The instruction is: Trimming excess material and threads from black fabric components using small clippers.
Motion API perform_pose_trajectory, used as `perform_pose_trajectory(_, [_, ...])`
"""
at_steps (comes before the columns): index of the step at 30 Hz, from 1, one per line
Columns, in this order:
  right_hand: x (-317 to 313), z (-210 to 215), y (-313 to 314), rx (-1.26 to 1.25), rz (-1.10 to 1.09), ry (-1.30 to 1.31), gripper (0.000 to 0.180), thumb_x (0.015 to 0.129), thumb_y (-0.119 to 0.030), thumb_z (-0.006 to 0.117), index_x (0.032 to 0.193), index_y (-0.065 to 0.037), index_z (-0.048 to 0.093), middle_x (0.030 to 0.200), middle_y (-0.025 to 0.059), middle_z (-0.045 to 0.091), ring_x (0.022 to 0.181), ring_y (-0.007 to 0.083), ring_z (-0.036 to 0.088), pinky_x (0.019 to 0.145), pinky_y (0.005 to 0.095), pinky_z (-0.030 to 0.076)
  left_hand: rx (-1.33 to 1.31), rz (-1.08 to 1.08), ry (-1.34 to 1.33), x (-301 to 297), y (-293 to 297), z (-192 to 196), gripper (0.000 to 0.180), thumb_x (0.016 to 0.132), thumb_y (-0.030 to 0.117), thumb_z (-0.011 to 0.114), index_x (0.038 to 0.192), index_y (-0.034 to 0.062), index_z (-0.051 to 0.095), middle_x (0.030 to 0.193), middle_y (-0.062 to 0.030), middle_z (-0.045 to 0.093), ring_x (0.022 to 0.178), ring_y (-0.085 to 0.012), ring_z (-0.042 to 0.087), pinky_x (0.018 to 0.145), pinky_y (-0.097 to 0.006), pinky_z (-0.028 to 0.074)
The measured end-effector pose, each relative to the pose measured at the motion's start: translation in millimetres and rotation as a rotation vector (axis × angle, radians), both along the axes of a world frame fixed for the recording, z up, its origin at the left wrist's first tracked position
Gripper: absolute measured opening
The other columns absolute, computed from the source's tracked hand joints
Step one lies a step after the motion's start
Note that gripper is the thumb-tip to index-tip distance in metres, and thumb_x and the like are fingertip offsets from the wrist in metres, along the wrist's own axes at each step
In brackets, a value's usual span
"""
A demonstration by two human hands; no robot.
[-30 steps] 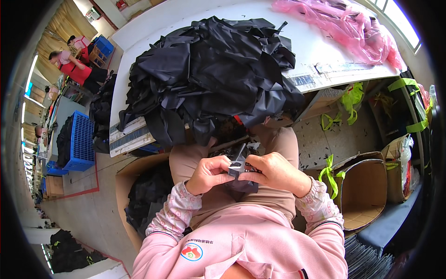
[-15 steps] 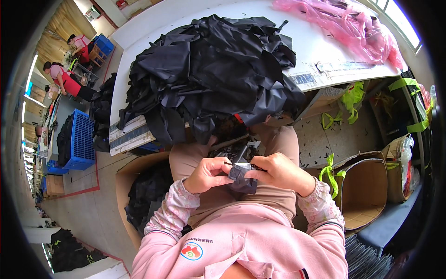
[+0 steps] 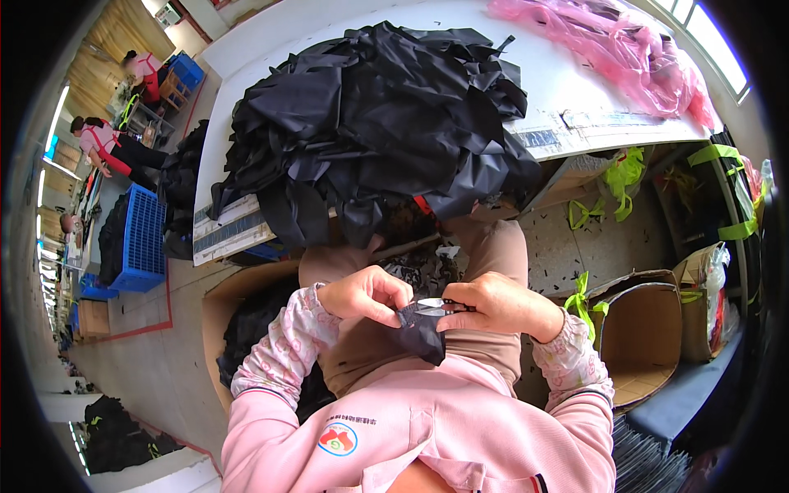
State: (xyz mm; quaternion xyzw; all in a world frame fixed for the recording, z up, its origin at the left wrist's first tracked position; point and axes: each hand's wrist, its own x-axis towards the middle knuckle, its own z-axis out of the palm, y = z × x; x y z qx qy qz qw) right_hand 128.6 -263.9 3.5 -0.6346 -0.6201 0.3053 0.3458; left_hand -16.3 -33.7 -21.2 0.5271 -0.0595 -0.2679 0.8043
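Above my lap, my left hand (image 3: 367, 296) pinches the edge of a small black fabric piece (image 3: 423, 338), which hangs down between my hands. A pair of thread snips (image 3: 434, 306) is gripped in my right hand (image 3: 499, 306). Their silver blades lie at the top edge of the fabric, pointing toward my left fingertips. A large heap of black fabric pieces (image 3: 386, 123) covers the table in front of me and droops over its near edge.
The white table (image 3: 567, 90) carries a crumpled pink plastic bag (image 3: 612, 53) at the far right. An open cardboard box (image 3: 641, 337) stands at my right; another cardboard box (image 3: 215, 329) with black fabric sits at my left. Beyond are a blue crate (image 3: 141, 246) and co-workers (image 3: 107, 144).
My left hand has shifted slightly left and up, and the black piece now hangs lower and more spread out. The snips' blades have come into clear view. A co-worker has changed posture.
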Motion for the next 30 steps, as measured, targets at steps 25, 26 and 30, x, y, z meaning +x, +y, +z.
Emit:
perform_pose_trajectory(25, [-9,-8,9,0.101,0.15,-0.115,0.032,0.085,-0.035,0.069,0.083,-0.004,0.06,0.058,0.0122,0.057,0.053,0.0325,0.059,0.048,0.0398,0.044,0.011,-0.272,0.068,8,-4,-4,0.009,0.081,0.004,0.069,0.083,-0.004,0.065,0.082,-0.0013,0.059,0.079,-0.0095,0.053,0.073,-0.025,0.042])
perform_pose_trajectory(26, [-9,-8,9,0.101,0.15,-0.113,0.032,0.085,-0.035,0.069,0.083,-0.004,0.06,0.058,0.0122,0.057,0.053,0.0325,0.059,0.048,0.0398,0.044,0.01,-0.272,0.07,9,-5,-4,0.009,0.081,0.004,0.069,0.083,-0.004,0.065,0.082,-0.0013,0.059,0.079,-0.0095,0.053,0.073,-0.025,0.042])
perform_pose_trajectory(30, [-11,-6,12,0.063,0.172,-0.063,0.036,0.086,-0.04,0.065,0.081,-0.005,0.06,0.058,0.0158,0.057,0.056,0.0361,0.058,0.05,0.0418,0.045,0.027,-0.291,0.07,9,-7,-6,0.009,0.08,0.004,0.069,0.082,-0.0038,0.065,0.08,-0.0006,0.059,0.078,-0.0088,0.052,0.072,-0.025,0.041])
